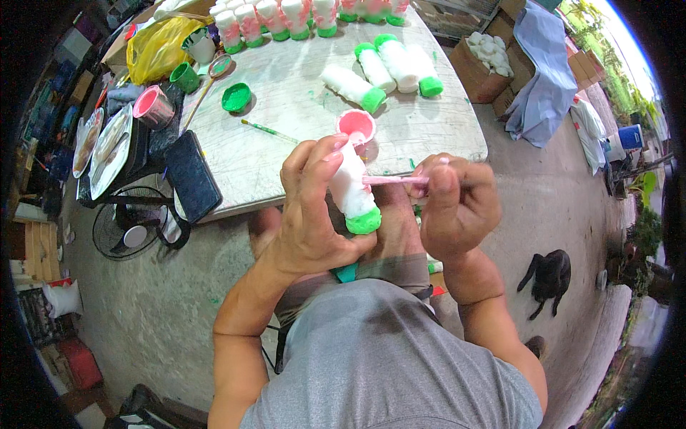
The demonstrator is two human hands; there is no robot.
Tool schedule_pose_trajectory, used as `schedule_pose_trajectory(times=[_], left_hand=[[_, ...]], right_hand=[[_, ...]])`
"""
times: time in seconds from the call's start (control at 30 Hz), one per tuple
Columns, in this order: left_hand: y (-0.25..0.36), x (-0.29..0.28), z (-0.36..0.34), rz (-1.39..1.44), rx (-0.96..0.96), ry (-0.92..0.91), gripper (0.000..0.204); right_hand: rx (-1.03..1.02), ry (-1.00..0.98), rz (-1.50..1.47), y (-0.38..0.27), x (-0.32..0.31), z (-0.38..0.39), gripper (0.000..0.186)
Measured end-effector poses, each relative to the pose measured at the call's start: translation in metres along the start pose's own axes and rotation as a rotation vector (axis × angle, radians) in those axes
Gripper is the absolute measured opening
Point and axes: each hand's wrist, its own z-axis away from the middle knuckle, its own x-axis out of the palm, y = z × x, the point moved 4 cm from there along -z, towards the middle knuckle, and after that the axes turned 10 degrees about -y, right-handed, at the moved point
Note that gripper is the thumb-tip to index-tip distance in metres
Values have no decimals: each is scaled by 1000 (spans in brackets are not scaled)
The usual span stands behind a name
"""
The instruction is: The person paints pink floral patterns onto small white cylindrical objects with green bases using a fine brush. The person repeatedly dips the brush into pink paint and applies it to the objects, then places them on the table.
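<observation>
My left hand [314, 207] is closed round a white cylindrical piece [348, 182] whose lower end is painted green. Its fingers grip the piece at top and bottom, so it hangs tilted above my lap. In my right hand [457, 196] a thin paintbrush [393, 180], stained pink, is pinched between thumb and fingers. The brush tip touches the side of the white piece, where a small pink mark shows. Just beyond my left hand, at the table's near side, lies a round lid of pink paint [356, 126].
Several white pieces with green ends [386, 68] lie on the table [286, 93]; rows with pink patches [279, 20] stand behind. At left are a green paint lid [236, 97], pink can [153, 107], phone [193, 175] and fan [132, 229]. A black animal [549, 279] is at right.
</observation>
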Motion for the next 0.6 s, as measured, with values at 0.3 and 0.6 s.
schedule_pose_trajectory(times=[0.3,0.6], left_hand=[[4,-1,-2,-37,-5,-12,113],[4,0,-2,-41,-9,-15,111]], right_hand=[[132,78,-146,12,0,4,9],[-42,91,-29,7,-1,0,9]])
